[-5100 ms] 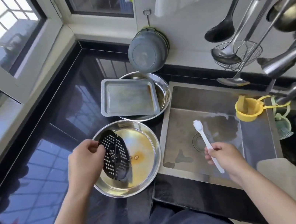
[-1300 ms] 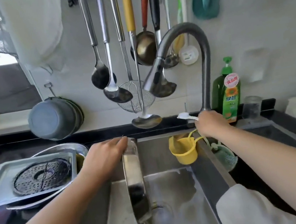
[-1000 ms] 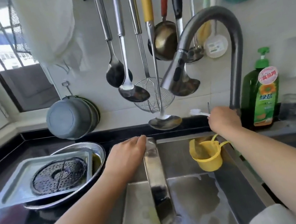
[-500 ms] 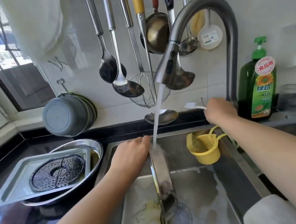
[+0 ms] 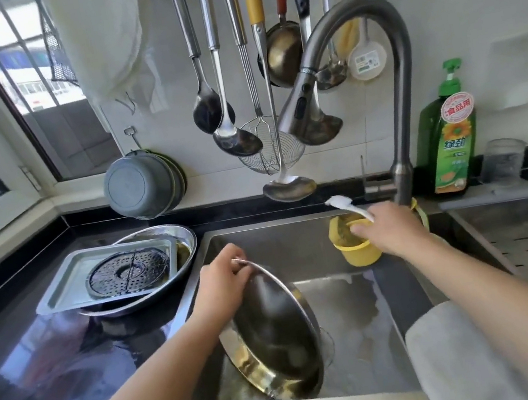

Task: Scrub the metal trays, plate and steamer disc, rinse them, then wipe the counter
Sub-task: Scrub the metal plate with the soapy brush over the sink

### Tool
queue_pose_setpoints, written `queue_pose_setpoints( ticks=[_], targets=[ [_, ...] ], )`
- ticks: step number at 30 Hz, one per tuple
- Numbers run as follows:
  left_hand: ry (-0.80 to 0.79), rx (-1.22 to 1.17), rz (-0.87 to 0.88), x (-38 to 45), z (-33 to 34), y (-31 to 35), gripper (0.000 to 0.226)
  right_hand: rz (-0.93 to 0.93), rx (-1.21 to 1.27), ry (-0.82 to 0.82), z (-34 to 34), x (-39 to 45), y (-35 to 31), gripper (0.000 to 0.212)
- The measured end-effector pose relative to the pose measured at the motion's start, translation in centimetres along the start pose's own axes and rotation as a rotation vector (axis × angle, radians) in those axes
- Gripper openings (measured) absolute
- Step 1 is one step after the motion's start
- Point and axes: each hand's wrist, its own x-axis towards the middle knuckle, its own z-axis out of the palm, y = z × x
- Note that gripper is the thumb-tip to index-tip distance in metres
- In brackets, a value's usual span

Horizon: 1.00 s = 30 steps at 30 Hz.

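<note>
My left hand [image 5: 222, 284] grips the upper rim of a round metal tray [image 5: 274, 340] that stands tilted in the sink [image 5: 357, 340], its greasy inside facing me. My right hand [image 5: 390, 231] holds a white brush [image 5: 348, 207] over the back of the sink, beside a yellow cup [image 5: 355, 249]. On the counter to the left, the dark perforated steamer disc [image 5: 128, 273] lies in a rectangular metal tray [image 5: 63, 294], which rests on a round metal plate [image 5: 179, 241]. No water runs from the faucet [image 5: 303, 107].
Ladles, a strainer and spoons hang above the sink. A green dish-soap bottle [image 5: 451, 135] and a glass [image 5: 501, 158] stand at the back right. A grey cloth [image 5: 453, 353] lies on the sink's right edge. A grey basin [image 5: 141, 186] hangs on the wall.
The water has stopped. My left hand has tipped the round tray from standing on edge to leaning back, showing its inside. My right hand has come off the faucet base toward the yellow cup.
</note>
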Motion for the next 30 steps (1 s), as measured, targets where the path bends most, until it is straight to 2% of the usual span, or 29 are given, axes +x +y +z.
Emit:
queue_pose_setpoints(
  ticks=[4, 7, 8, 12, 16, 20, 26, 30],
  targets=[
    [0.127, -0.388, -0.279, -1.1, -0.2, 1.4, 0.019, -0.094, 0.244, -0.184, 2.1, -4.7, -1.5, 0.041],
    [0.144, -0.879, -0.456, -2.8, -0.1, 3.4, 0.017, -0.101, 0.381, -0.113, 4.6, -6.0, -1.0, 0.042],
    [0.134, -0.925, -0.464, -3.3, 0.1, 3.8, 0.016, -0.109, 0.391, -0.089, 5.3, -6.1, -0.5, 0.038],
    [0.188, -0.857, -0.448, -4.4, 1.7, 3.3, 0.030, -0.139, 0.407, -0.082, 6.0, -5.6, 0.2, 0.029],
    [0.176, -1.039, -0.573, -4.3, 3.1, 1.4, 0.029, -0.251, 0.392, -0.168, 6.8, -6.0, 0.2, 0.027],
    [0.086, -1.219, -0.612, -4.1, 4.8, 0.9, 0.025, -0.329, 0.351, -0.224, 7.6, -5.5, 0.3, 0.026],
    [-0.076, -1.280, -0.589, -3.4, 5.8, 0.4, 0.027, -0.345, 0.285, -0.255, 8.2, -5.1, 0.6, 0.045],
    [-0.208, -1.370, -0.578, -3.8, 5.4, 0.6, 0.022, -0.374, 0.296, -0.193, 7.7, -5.9, 0.3, 0.051]
  ],
)
